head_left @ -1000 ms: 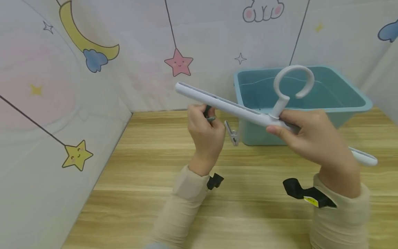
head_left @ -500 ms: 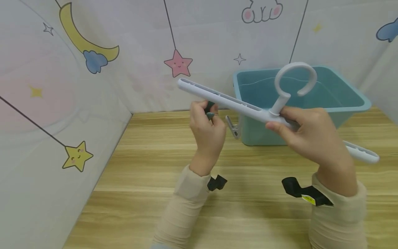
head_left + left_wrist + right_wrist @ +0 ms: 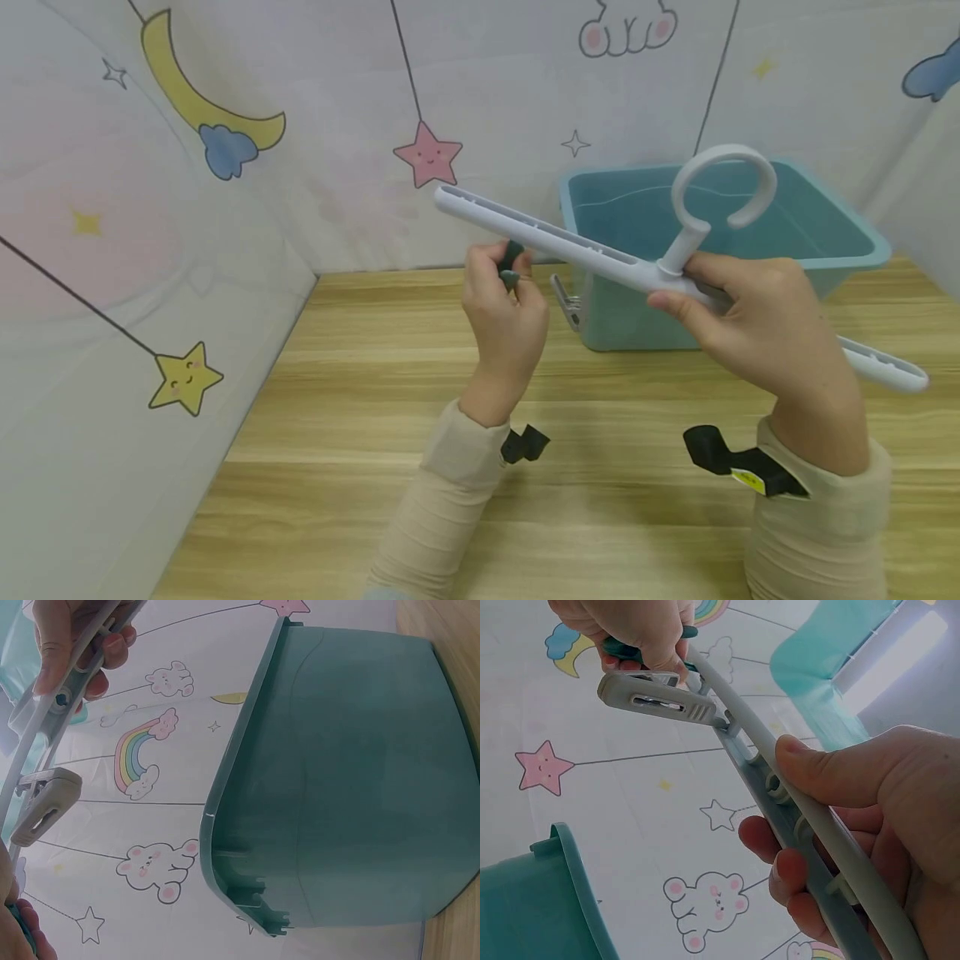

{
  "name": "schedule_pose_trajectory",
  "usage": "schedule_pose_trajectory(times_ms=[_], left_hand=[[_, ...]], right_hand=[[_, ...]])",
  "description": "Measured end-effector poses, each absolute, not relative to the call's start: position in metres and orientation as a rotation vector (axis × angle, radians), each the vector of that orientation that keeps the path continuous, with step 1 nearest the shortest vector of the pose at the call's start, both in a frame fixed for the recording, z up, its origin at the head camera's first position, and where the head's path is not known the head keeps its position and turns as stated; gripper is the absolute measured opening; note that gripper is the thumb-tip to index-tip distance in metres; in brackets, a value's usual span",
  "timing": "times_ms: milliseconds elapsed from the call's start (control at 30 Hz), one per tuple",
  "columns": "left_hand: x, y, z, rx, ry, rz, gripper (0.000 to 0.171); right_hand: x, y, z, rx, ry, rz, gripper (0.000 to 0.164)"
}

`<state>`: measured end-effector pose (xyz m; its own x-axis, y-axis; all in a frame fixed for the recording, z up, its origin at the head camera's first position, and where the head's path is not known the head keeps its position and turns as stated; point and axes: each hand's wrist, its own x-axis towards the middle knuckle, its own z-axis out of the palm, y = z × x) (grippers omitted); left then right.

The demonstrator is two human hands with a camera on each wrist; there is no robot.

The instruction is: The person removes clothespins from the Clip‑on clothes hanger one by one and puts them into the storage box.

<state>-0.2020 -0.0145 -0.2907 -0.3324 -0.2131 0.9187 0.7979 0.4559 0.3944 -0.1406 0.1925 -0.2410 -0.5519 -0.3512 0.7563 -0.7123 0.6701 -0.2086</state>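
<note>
My right hand grips a white plastic hanger near its middle, thumb on the near side, with its round hook pointing up. The hanger's bar slants down from left to right above the table. A grey clip is attached along the bar and hangs below it. My left hand has curled fingers pinching a dark green clip just under the bar's left part. Most of that clip is hidden by the fingers; its green end shows beside the thumb.
A teal plastic bin stands at the back right, behind the hanger. The wood-grain table meets a white backdrop printed with stars and a moon. Black camera mounts sit on both wrists.
The hanger has tilted slightly and shifted a little right, its left end rising. My left hand has moved slightly up and right, still pinching the green clip. The grey clip has shifted along with the hanger.
</note>
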Motion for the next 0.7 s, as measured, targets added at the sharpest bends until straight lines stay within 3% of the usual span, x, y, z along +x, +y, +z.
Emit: schedule_pose_trajectory(times_ms=[100,333,700], left_hand=[[-0.203,-0.014,-0.292,-0.531,-1.588,-1.118,0.008],[-0.208,-0.01,-0.294,-0.58,-1.624,-1.098,0.007],[-0.229,-0.006,-0.291,-0.71,-1.69,-1.093,0.014]], right_hand=[[-0.141,0.195,-0.242,0.801,-2.147,0.711,0.039],[-0.136,0.203,-0.24,0.723,-2.037,0.751,0.065],[-0.13,0.223,-0.235,0.682,-2.058,0.707,0.057]])
